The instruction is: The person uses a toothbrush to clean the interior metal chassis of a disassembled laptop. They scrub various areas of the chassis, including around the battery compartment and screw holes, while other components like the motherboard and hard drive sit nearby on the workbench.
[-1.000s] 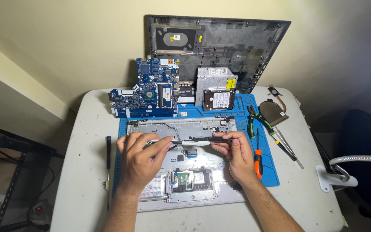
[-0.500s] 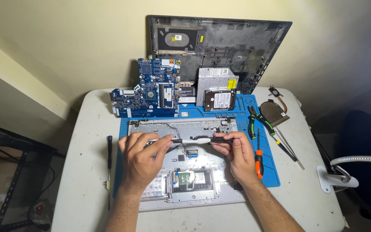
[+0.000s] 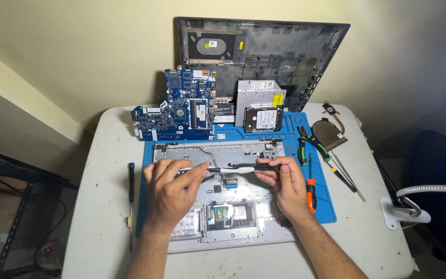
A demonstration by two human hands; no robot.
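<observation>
— Black and slim, what is being held over the silver laptop palmrest frame (image 3: 233, 155)?

— A thin black strip (image 3: 243, 167) with a white band is pinched at both ends: left hand (image 3: 170, 192) and right hand (image 3: 285, 187), each grip closed on it, so that it is kept level above the frame, mid-tabletop on the blue mat (image 3: 322, 206).

— And containers?

— None is seen; the motherboard (image 3: 181, 106) and hard drive (image 3: 262, 120) are laid out near the far edge.
</observation>
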